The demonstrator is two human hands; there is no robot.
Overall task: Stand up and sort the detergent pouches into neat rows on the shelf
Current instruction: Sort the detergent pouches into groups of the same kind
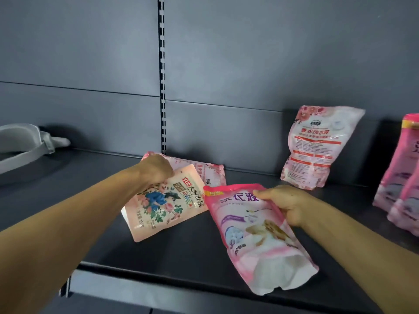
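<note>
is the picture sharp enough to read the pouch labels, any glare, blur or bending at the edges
Head view: large print on the peach floral pouch and the upright pouch is readable, small print is soft; the pouch in the right hand is slightly blurred; a soft sheen lies on the back panel; wide-angle bending curves the shelf edge.

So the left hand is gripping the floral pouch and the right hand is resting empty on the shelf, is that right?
Not quite. In the head view the right hand isn't empty: it grips the pink pouch near its top. The left hand does grip the floral pouch above the shelf.
</note>
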